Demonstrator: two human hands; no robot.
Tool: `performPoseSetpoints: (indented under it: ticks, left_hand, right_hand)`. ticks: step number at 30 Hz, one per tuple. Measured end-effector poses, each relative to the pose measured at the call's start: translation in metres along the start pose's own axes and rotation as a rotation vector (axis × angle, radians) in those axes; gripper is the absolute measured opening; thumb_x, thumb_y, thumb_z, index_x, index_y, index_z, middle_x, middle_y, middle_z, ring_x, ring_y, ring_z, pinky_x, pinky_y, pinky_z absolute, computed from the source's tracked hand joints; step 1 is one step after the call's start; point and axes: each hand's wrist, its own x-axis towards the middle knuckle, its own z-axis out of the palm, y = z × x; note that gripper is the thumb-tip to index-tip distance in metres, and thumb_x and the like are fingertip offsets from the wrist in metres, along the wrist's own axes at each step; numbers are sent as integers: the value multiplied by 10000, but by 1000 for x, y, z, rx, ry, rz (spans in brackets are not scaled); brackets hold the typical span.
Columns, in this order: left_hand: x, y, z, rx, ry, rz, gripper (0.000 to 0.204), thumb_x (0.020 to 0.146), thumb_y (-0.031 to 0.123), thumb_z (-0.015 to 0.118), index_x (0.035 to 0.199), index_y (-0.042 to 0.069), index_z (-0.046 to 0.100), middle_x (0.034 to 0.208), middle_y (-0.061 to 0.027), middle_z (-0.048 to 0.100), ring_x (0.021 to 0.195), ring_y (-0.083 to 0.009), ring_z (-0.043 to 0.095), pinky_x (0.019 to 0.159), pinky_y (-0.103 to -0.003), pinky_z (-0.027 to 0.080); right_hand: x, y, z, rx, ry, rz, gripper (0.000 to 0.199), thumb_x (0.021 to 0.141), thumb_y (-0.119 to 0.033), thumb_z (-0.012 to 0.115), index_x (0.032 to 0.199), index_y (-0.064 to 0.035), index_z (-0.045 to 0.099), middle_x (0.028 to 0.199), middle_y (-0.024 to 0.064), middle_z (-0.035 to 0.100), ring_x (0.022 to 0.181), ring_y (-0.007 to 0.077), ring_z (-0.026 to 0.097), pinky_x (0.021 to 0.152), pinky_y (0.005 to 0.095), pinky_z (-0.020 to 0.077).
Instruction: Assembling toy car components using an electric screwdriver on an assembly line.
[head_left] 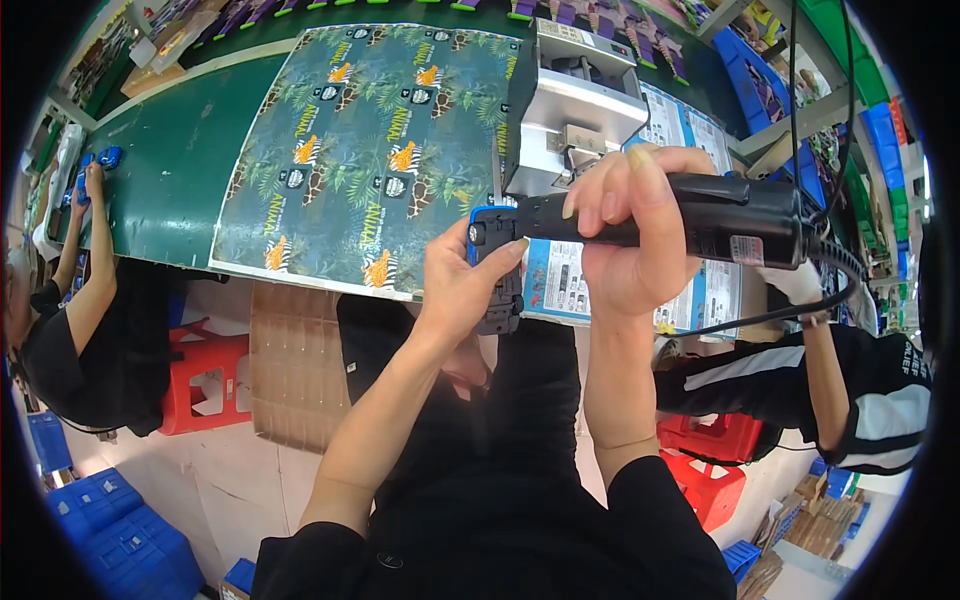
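Observation:
My left hand (pixel 459 280) grips a toy car (pixel 500 291) by its sides; its black underside faces up and a strip of blue body shows along one edge. In my right hand (pixel 640 225) is a black electric screwdriver (pixel 735 215), held almost level with fingers wrapped round its barrel. Its front end meets the car's underside near the far end; the bit's tip is hidden there. Just beyond my hands stands a silver screw feeder (pixel 575 105), partly covered by my right fingers.
A sheet printed with animals (pixel 370 150) covers part of the green table (pixel 160 170). The screwdriver's cable (pixel 850 285) loops at the right. To the left, a co-worker's hand (pixel 93 180) holds a blue toy (pixel 100 160); another person (pixel 830 390) sits at right. Red stools (pixel 205 375) flank me.

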Motion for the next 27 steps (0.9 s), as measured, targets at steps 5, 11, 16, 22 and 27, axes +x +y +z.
performPoseSetpoints:
  ticks: [5, 11, 16, 22, 27]
  left_hand:
    - [-1, 2, 1, 26, -19, -19, 192, 842, 61, 731, 1014, -9, 683, 828, -21, 696, 710, -55, 609, 652, -232, 506]
    - [-2, 3, 5, 90, 3, -32, 179, 833, 58, 739, 999, 2, 697, 818, -9, 690, 696, -46, 583, 635, -233, 486]
    - [-3, 3, 6, 142, 8, -33, 195, 831, 50, 737, 1014, -2, 692, 822, -10, 691, 702, -48, 587, 643, -238, 490]
    - [-4, 3, 10, 165, 11, 57, 206, 830, 41, 736, 1023, -10, 686, 837, -18, 697, 714, -58, 603, 661, -243, 501]
    - [-1, 2, 7, 50, 9, 41, 242, 832, 37, 742, 1067, 15, 689, 896, -35, 708, 778, -62, 622, 697, -244, 513]
  right_hand:
    - [-3, 6, 0, -21, -52, -41, 83, 918, -53, 562, 907, -47, 480, 627, 55, 474, 477, 157, 469, 519, 336, 465]
    - [-7, 20, -8, 79, -127, -63, 246, 826, 61, 686, 863, -35, 462, 657, 85, 572, 545, 114, 542, 522, 249, 454]
    - [-13, 17, -10, 166, -83, -26, 256, 826, 48, 692, 853, -36, 452, 676, 96, 568, 539, 123, 524, 535, 255, 453]
    - [-16, 8, -15, 100, -94, -33, 138, 904, -56, 582, 871, -51, 449, 636, 60, 485, 499, 160, 476, 540, 341, 461]
    - [-2, -3, -18, 151, -119, -72, 120, 934, -123, 536, 870, -58, 459, 661, 59, 492, 512, 164, 482, 539, 347, 464]
